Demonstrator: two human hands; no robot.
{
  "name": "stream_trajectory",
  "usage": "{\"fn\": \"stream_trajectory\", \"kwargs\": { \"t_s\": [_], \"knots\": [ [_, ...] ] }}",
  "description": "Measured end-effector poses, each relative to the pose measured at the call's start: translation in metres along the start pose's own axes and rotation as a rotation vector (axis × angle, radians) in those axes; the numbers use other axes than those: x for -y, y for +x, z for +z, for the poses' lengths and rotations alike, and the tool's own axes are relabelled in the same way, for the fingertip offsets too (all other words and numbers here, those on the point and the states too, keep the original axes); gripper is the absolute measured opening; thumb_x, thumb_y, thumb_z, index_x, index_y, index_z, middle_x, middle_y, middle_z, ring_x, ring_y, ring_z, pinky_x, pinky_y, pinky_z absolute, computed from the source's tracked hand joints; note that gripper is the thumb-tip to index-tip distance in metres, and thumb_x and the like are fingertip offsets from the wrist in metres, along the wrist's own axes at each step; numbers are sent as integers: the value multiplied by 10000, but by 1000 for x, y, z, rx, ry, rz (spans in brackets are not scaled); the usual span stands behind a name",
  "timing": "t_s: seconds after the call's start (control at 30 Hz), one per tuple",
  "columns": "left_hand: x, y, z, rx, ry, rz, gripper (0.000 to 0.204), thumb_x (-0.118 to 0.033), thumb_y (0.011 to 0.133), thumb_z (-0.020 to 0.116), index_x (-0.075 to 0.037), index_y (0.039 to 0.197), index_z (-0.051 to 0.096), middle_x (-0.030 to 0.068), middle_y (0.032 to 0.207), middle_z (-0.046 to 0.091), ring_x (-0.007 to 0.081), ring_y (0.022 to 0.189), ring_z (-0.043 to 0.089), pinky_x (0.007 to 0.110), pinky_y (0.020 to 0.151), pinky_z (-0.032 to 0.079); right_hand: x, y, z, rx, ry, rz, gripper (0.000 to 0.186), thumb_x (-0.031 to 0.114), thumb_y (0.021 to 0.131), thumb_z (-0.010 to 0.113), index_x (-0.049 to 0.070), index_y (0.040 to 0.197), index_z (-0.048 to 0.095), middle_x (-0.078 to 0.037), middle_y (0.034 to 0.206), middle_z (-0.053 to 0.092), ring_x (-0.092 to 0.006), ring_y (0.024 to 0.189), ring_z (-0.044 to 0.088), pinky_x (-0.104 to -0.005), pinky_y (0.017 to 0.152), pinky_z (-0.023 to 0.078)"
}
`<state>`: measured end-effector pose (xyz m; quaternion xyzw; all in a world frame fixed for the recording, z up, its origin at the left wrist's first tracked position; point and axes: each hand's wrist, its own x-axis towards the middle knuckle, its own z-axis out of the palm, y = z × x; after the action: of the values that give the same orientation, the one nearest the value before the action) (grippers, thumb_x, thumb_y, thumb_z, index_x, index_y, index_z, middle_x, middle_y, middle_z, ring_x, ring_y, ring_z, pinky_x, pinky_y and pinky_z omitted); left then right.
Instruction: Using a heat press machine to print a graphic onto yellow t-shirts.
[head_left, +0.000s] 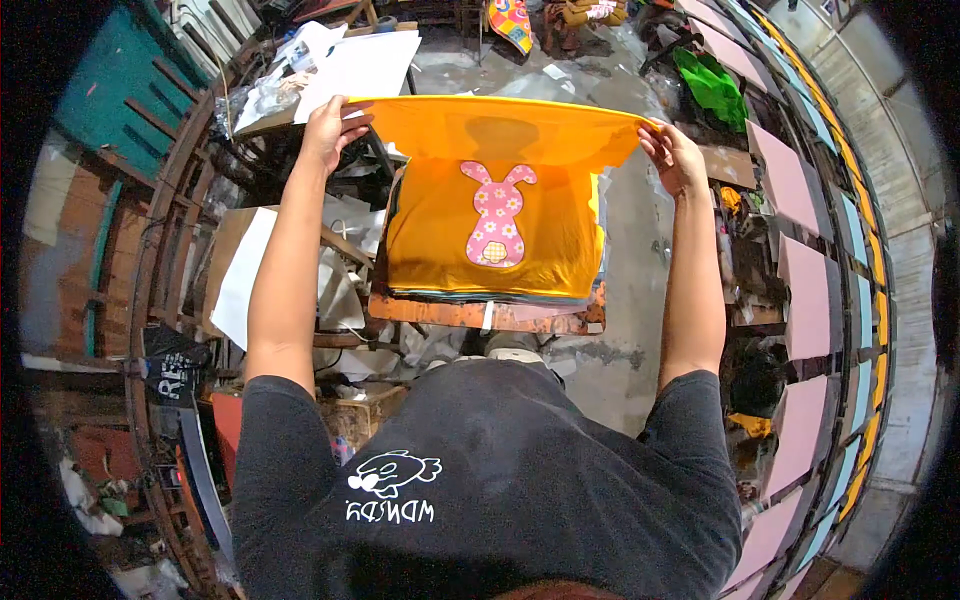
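My left hand point(330, 132) grips the left end of a yellow fabric piece point(420, 120) held up across the top of a stack. My right hand point(670, 153) holds its right end, fingers curled at the edge. Below it lies another yellow piece point(430, 240) with a pink flowered rabbit shape point(495, 220) on it. Layers of other coloured fabric show under its front edge. The stack rests on a worn orange board point(410, 310).
White sheets point(370, 60) lie on a cluttered surface at back left, more point(250, 260) at left. A long rack of pink panels point(800, 300) runs along the right, near a green piece point(710, 85). A colourful patterned piece point(510, 25) is at the back.
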<state>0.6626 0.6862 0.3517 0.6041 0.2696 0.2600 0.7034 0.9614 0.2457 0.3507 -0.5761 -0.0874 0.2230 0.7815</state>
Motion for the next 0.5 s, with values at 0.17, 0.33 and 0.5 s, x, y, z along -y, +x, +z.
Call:
{"fn": "stream_trajectory", "kwargs": {
  "t_s": [0.17, 0.33, 0.5],
  "knots": [
    [-3, -3, 3, 5, -46, 15, 323, -238, 979, 420, 16, 1121, 561, 160, 1092, 657, 254, 950, 662, 358, 799, 533, 4, -5, 4, -19, 9, 4, 261, 146, 958, 534, -47, 1122, 596, -182, 1064, 674, -231, 914, 688, -301, 772, 591],
    [-3, -12, -4, 35, -77, 28, 320, -228, 984, 420, 24, 1127, 557, 163, 1103, 644, 263, 967, 660, 381, 833, 536, 11, -19, 3, -20, -29, -92, 252, 149, 976, 508, -47, 1097, 608, -171, 1058, 679, -230, 922, 688, -309, 779, 588],
    [3, -29, -6, 44, -85, 32, 339, -240, 991, 414, 31, 1135, 560, 158, 1105, 636, 257, 973, 662, 382, 839, 541, 4, -35, 0, -2, -22, -94, 250, 139, 985, 491, -48, 1108, 603, -173, 1056, 678, -235, 927, 686, -313, 787, 583]
  ]
}}
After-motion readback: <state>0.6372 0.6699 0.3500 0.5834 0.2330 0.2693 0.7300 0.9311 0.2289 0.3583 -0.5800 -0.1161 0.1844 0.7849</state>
